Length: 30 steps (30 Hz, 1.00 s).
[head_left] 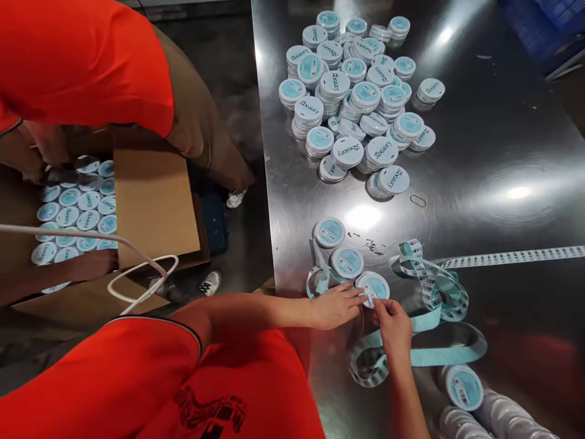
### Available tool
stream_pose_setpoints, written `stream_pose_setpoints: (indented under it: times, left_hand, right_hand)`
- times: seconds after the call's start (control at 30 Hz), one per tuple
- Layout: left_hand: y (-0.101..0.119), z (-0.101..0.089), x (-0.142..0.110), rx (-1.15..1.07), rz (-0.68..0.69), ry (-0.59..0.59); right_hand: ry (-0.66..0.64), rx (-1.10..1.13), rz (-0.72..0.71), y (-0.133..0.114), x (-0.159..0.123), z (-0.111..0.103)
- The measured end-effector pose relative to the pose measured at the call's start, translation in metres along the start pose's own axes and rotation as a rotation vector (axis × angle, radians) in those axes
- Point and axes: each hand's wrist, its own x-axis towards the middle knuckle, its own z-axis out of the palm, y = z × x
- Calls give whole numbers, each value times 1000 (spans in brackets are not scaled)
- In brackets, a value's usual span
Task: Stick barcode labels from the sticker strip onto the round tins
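- On the steel counter (503,152), your right-hand fingers (382,310) pinch a barcode label (370,299) onto a round tin (377,283); your left-hand fingers (351,296) lie open against it.
- Risk: the loose label strip (425,356) could snag your wrist and skew the label.

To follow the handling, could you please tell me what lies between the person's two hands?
The head view shows a round tin, with a barcode label pinched by the right hand.

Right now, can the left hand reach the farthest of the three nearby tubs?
Probably yes. The left hand sits at the nearest tub, and the farthest tub lies just past the middle tub. Only that low tub stands near the line, so the hand could likely pass over it.
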Motion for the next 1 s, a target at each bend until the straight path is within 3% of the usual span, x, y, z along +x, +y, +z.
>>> stream_pose_setpoints:
  times: [0.63, 0.8, 1.0]
  left_hand:
    - [-2, 6, 0, -30, 6, 3]
    - [-3, 0, -1, -13, 46, 37]
    - [0, -2, 0, -100, -17, 72]
  right_hand:
    - [-14, -82, 33, -11, -6, 0]
    - [-12, -84, 28, -10, -6, -1]
    - [-6, -153, 7, -10, -5, 2]
